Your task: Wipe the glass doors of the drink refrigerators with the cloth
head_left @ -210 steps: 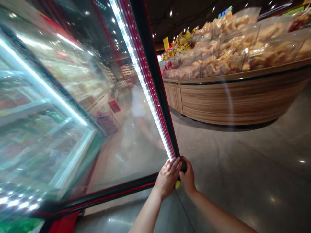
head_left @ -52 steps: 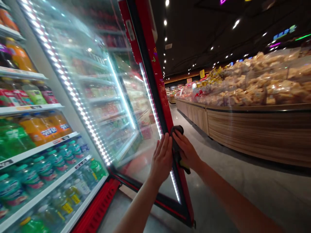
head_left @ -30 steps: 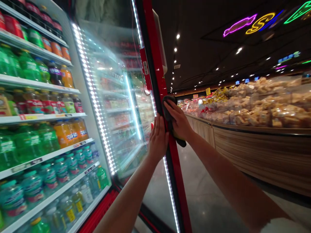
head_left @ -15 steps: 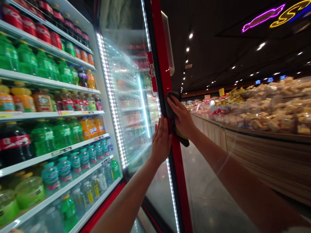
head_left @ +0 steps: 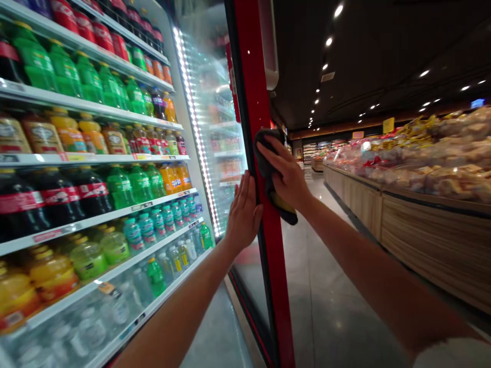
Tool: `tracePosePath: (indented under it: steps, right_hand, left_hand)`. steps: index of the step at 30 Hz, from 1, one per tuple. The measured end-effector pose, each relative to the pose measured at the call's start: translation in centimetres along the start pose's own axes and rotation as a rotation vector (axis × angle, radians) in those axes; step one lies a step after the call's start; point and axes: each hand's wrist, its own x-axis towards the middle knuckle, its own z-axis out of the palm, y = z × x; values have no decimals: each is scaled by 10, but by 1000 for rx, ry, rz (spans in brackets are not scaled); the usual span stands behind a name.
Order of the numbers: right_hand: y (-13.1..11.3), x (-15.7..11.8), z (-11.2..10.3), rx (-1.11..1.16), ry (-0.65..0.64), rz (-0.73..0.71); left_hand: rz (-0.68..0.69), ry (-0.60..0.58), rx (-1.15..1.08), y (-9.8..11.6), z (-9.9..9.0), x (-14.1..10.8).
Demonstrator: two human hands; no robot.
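A glass cooler door with a red and black frame [head_left: 274,255] stands swung out in front of me. My left hand [head_left: 243,217] lies flat against the inner side of the frame, fingers stretched upward. On the frame's red outer face, my right hand [head_left: 286,176] presses a dark cloth [head_left: 264,153] with its fingers over it. The lower end of the cloth, with a yellowish patch, hangs below the palm. Part of the cloth is hidden under the right hand.
Shelves of drinks, with green soda bottles [head_left: 65,66] and cola bottles [head_left: 61,197] among them, fill the left. To the right, packed goods [head_left: 422,163] are heaped on a wood-panelled counter [head_left: 433,225]. Grey floor [head_left: 326,286] runs between door and counter.
The view has turned, and the door has swung to a narrower angle in sight. Both hands stay on the frame at about the same height, the cloth still under the right.
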Motion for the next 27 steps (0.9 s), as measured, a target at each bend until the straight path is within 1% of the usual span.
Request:
tracePosePath:
  steps: [3, 5, 6, 8, 9, 10, 12, 16, 18, 20, 23, 25, 27]
  right_hand:
    - [-35, -95, 21, 70, -10, 23]
    - [-58, -158, 37, 124, -42, 22]
    - [-68, -185, 45, 157, -55, 13]
    - [-85, -223, 61, 232, -43, -24]
    - [-91, -233, 69, 270, -31, -43]
    - [-97, -239, 76, 308, -21, -60]
    - [-105, -238, 92, 383, -15, -95]
    - [-123, -226, 122, 524, -51, -159]
    - [-137, -228, 135, 576, -70, -155]
    - [-156, -237, 150, 612, -86, -75]
    - [-189, -252, 177, 640, -102, 95]
    - [-211, -258, 198, 649, -93, 149]
    - [-231, -260, 221, 666, -77, 166]
  left_hand:
    - [-41, -79, 39, 6, -19, -32]
    - [-91, -135, 63, 13, -30, -61]
    - [-122, -166, 75, 17, -36, -78]
    - [-179, -234, 93, 26, -46, -110]
    - [-207, -264, 98, 30, -51, -124]
    - [-239, -283, 102, 35, -56, -137]
    - [-319, -275, 103, 42, -67, -155]
    - [-482, -159, 117, 49, -93, -174]
    - [-544, -125, 161, 48, -108, -183]
    - [-605, -109, 223, 44, -122, -196]
    - [-669, -70, 322, 34, -145, -218]
    - [-694, -26, 405, 27, -163, -233]
    - [-737, 0, 469, 23, -181, -245]
